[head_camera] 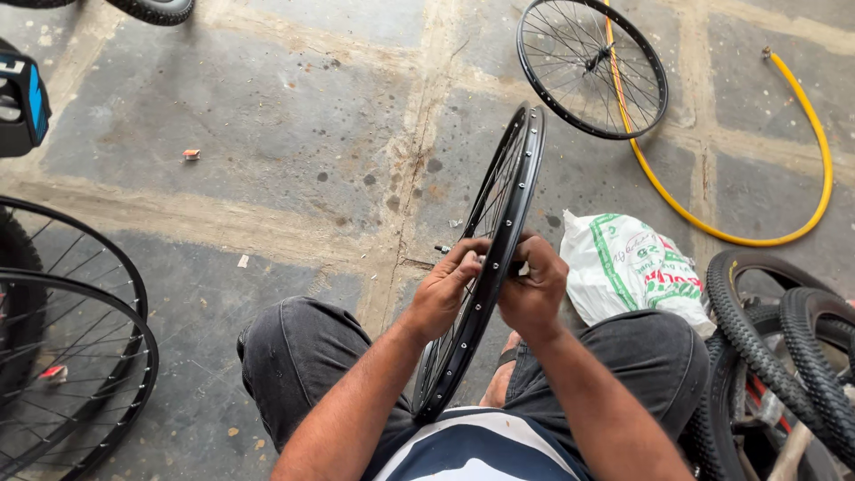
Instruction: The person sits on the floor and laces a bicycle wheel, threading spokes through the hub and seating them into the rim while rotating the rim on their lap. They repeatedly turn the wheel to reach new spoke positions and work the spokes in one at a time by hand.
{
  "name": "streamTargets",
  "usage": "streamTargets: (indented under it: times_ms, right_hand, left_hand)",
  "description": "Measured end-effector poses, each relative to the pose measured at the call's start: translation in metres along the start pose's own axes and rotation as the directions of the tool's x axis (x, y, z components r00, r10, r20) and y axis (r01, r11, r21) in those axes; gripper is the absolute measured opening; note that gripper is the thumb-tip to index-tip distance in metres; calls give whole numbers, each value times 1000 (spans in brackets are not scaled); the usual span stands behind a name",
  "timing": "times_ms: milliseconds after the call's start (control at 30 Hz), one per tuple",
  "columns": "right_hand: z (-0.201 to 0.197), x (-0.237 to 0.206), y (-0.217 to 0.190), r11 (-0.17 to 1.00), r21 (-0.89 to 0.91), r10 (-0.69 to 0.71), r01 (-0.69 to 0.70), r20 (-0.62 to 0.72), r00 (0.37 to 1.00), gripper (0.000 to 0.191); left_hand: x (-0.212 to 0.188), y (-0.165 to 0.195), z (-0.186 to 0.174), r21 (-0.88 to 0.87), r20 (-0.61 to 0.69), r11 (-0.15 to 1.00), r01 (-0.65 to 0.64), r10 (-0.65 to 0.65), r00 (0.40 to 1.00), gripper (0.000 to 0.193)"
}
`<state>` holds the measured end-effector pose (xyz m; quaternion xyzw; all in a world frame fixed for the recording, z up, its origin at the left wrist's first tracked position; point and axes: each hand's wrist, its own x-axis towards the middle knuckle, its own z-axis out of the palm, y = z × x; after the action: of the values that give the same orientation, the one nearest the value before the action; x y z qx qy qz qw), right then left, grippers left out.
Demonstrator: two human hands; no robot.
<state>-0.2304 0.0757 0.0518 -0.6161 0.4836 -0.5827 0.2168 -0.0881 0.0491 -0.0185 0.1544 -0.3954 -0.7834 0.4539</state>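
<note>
The rim (pixel 499 240) you hold upright between your left hand (pixel 443 289) and right hand (pixel 533 289) is black metal with a slight sheen and thin wire spokes. The floor (pixel 267 134) is rough, stained concrete. The hose (pixel 802 142) is smooth yellow plastic. The sack (pixel 632 267) is woven white plastic. The tyres (pixel 784 347) are matt, knobbly rubber.

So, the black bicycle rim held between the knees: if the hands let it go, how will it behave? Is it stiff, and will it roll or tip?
The black rim probably stays stiff: its hoop looks like metal and keeps a true curve. It looks light for its size, being thin and open. It stands on edge between the left hand and right hand, so, released, it would likely tip sideways or roll across the concrete floor.
</note>
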Motion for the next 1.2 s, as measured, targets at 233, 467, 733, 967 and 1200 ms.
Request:
streamTargets:
  times_ms: [233, 467, 733, 967, 1200]
  right_hand:
    - [-28, 11, -7, 1000, 21, 6, -12, 255, 967, 30]
    - [-61, 47, -40, 996, 22, 60, -88, 575, 816, 50]
    - [-19, 22, -45, 989, -94, -109, 115, 68, 992, 21]
    - [-56, 41, -27, 987, 49, 98, -156, 585, 805, 59]
    - [-22, 12, 4, 989, -21, 145, -145, 238, 960, 23]
  left_hand:
    - [2, 7, 9, 149, -82, 987, 58, -46, 996, 44]
    - [24, 25, 17, 789, 375, 372, -490, 340, 862, 37]
    - [27, -6, 11, -305, -84, 944, 128, -161, 983, 48]
    - [21, 19, 10, 592, 28, 804, -57, 50, 998, 49]
    - [13, 19, 14, 670, 178, 642, -372, 347, 921, 34]
